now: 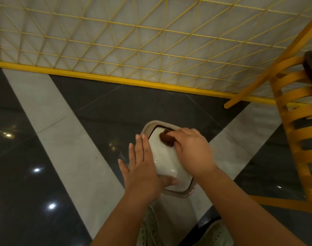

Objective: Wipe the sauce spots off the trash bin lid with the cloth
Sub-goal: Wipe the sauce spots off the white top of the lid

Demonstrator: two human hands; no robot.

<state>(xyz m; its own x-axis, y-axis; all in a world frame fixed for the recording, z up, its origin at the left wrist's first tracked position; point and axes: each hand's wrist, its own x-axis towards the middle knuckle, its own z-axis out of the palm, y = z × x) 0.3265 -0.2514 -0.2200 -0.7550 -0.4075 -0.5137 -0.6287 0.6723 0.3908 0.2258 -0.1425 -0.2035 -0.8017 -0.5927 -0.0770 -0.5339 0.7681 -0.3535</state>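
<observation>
Cloth point(166, 138) sits bunched in right hand point(192, 151) grip on bin lid point(166, 160); left hand point(141, 167) flat, fingers spread.

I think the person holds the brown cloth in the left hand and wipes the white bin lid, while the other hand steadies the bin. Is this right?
Not quite. In the head view, the brown cloth is in the right hand, which wipes the white bin lid. The left hand is the one steadying the bin, flat along the lid's left side with its thumb on the near edge.
</observation>
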